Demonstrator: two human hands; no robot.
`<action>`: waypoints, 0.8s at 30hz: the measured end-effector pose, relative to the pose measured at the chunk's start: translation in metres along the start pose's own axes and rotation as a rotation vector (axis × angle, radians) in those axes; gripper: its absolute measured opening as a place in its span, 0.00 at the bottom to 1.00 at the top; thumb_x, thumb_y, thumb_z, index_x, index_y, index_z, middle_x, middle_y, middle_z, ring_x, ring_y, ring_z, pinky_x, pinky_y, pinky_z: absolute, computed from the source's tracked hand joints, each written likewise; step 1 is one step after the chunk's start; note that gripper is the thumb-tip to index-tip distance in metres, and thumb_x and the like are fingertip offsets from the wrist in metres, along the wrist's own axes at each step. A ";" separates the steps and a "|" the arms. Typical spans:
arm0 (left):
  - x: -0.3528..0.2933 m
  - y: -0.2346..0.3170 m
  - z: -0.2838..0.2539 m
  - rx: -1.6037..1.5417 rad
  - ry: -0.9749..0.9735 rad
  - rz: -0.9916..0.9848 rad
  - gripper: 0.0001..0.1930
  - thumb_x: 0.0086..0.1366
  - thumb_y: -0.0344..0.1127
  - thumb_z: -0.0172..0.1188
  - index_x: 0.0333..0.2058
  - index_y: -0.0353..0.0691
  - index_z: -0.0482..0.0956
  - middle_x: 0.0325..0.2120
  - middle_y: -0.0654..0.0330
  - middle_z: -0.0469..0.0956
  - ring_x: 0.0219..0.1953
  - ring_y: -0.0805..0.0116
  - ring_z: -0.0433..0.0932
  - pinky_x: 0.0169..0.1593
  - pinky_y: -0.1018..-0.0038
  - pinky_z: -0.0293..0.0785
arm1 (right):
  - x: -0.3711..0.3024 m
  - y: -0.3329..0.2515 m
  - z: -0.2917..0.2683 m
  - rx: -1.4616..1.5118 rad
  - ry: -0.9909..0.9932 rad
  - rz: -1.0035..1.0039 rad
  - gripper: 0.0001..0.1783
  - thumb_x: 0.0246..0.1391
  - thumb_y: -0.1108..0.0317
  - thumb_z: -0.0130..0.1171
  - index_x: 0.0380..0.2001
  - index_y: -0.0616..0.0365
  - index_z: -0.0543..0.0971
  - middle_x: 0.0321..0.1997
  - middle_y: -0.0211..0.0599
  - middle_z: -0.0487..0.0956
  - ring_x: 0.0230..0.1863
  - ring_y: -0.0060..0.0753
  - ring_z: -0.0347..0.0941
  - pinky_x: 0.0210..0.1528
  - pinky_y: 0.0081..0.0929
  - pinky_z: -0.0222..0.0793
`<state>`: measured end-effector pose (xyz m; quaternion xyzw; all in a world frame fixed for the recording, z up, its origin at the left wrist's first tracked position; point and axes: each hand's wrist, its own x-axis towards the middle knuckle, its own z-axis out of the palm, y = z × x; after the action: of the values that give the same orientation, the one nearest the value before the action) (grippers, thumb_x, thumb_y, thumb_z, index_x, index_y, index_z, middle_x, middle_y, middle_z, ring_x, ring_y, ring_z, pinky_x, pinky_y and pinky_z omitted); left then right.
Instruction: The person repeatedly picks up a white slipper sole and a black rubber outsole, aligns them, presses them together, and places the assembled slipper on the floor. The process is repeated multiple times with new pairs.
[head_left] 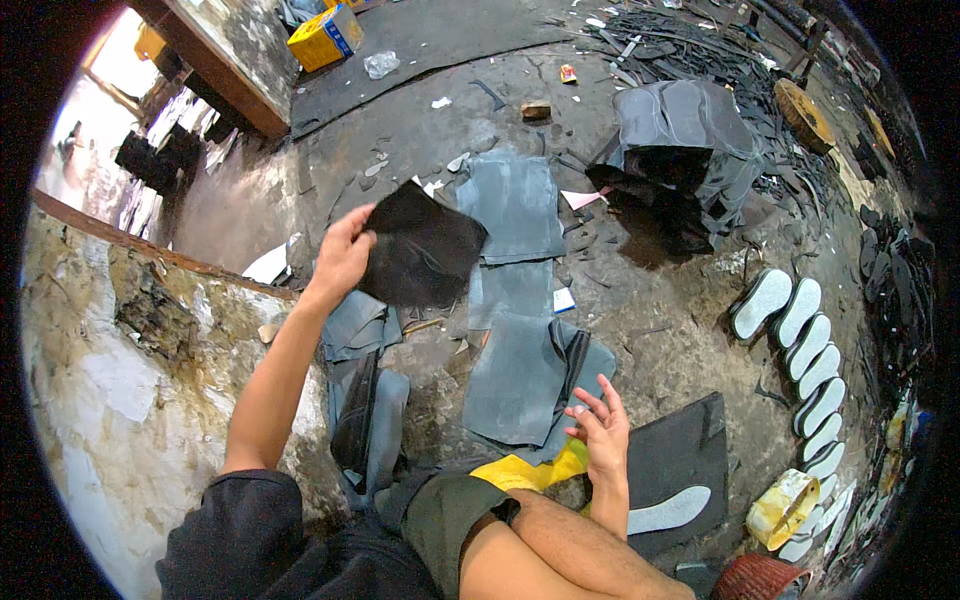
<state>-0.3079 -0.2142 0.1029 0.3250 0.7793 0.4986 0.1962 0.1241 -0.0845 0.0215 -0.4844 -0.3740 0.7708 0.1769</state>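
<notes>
My left hand (345, 250) is closed on the edge of a black rubber sheet (425, 245), holding it up over the floor. Beneath and beyond it lie grey-blue rubber sheets (513, 210) in a row. A nearer stack of grey sheets (510, 375) rests before my knees. Raised near that stack, my right hand (602, 425) has its fingers apart and holds nothing. To the right of my leg, a pale sole-shaped piece (672, 510) lies on a dark board (690, 450). Another pile of folded grey sheets (360, 328) sits below my left hand.
Several pale shoe soles (820, 400) curve in a line at the right, beside a yellow-stained white tub (782, 508). A bulky dark grey bundle (685, 130) stands farther off, near heaped black scraps (680, 45). A stained wall (110, 400) bounds the left; a yellow box (325, 38) stands far back.
</notes>
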 end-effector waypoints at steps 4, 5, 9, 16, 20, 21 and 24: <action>0.022 -0.035 0.012 0.489 0.133 0.371 0.23 0.65 0.20 0.49 0.57 0.41 0.77 0.48 0.50 0.82 0.50 0.57 0.81 0.57 0.69 0.73 | 0.012 0.027 -0.010 -0.173 0.056 -0.074 0.35 0.58 0.77 0.61 0.69 0.54 0.66 0.58 0.44 0.79 0.42 0.26 0.80 0.37 0.23 0.78; 0.020 -0.050 0.020 0.591 0.090 0.334 0.23 0.64 0.20 0.50 0.57 0.43 0.78 0.49 0.49 0.81 0.49 0.50 0.80 0.56 0.65 0.74 | 0.013 0.033 -0.010 -0.244 0.070 -0.092 0.33 0.57 0.77 0.61 0.67 0.56 0.69 0.58 0.46 0.79 0.43 0.23 0.79 0.40 0.23 0.76; -0.006 -0.103 0.073 0.882 0.011 0.407 0.21 0.61 0.26 0.57 0.54 0.45 0.80 0.52 0.48 0.80 0.56 0.46 0.75 0.62 0.55 0.68 | 0.021 0.054 -0.003 -0.514 0.085 -0.243 0.26 0.56 0.75 0.62 0.60 0.59 0.76 0.50 0.47 0.84 0.42 0.32 0.82 0.46 0.28 0.78; -0.111 -0.057 0.275 0.153 -0.127 -0.360 0.33 0.51 0.54 0.76 0.50 0.41 0.78 0.35 0.54 0.84 0.38 0.50 0.83 0.44 0.57 0.79 | 0.064 0.056 0.011 -0.414 0.185 -0.373 0.21 0.63 0.73 0.56 0.60 0.59 0.76 0.50 0.44 0.83 0.51 0.35 0.81 0.55 0.32 0.74; -0.110 -0.044 0.312 0.046 0.023 -0.511 0.37 0.52 0.47 0.73 0.59 0.44 0.70 0.29 0.60 0.82 0.31 0.61 0.81 0.36 0.63 0.77 | 0.087 0.056 0.012 -0.185 0.149 -0.174 0.20 0.66 0.73 0.53 0.61 0.58 0.75 0.58 0.37 0.80 0.51 0.28 0.78 0.48 0.26 0.75; -0.107 -0.045 0.300 -0.171 0.072 -0.593 0.37 0.53 0.44 0.71 0.61 0.46 0.69 0.29 0.63 0.81 0.31 0.62 0.80 0.37 0.64 0.76 | 0.089 0.058 0.011 -0.205 0.143 -0.130 0.23 0.66 0.72 0.55 0.63 0.56 0.74 0.61 0.37 0.78 0.52 0.30 0.77 0.49 0.26 0.75; -0.100 -0.041 0.231 -0.515 0.136 -0.912 0.39 0.51 0.33 0.65 0.66 0.46 0.65 0.33 0.67 0.78 0.34 0.66 0.76 0.40 0.71 0.73 | 0.086 0.062 0.008 -0.620 0.084 -0.332 0.26 0.64 0.71 0.57 0.65 0.55 0.72 0.58 0.38 0.79 0.53 0.32 0.77 0.52 0.28 0.73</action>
<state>-0.1042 -0.1466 -0.0343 -0.1387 0.7049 0.5579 0.4155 0.0824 -0.0741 -0.0761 -0.4789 -0.6561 0.5610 0.1597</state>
